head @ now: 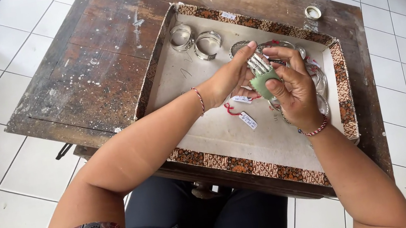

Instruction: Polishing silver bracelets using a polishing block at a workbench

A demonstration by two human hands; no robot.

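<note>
1. worn wooden table (96,77), scratched and paint-flecked, on a white tiled floor (3,182).
2. shallow tray (216,128) with a patterned brown border lies on the table's right part; pale lining inside.
3. two silver cuff bracelets (196,42) sit side by side in the tray's far left corner, well apart from the hands.
4. left hand (230,78) held over the tray's middle, fingers curled around a silver cuff (259,63), thumb lying along its top; red thread band at the wrist.
5. small white tags (244,109) on red string lie on the lining just below the hands.
6. right hand (293,87) pinches a green cloth pad (263,85) against the lower part of the held cuff; fingertips closed on it.
7. more silver pieces (318,82) lie in the tray behind the right hand, partly hidden.
8. small round tin (312,12) stands on the table beyond the tray's far right corner.
</note>
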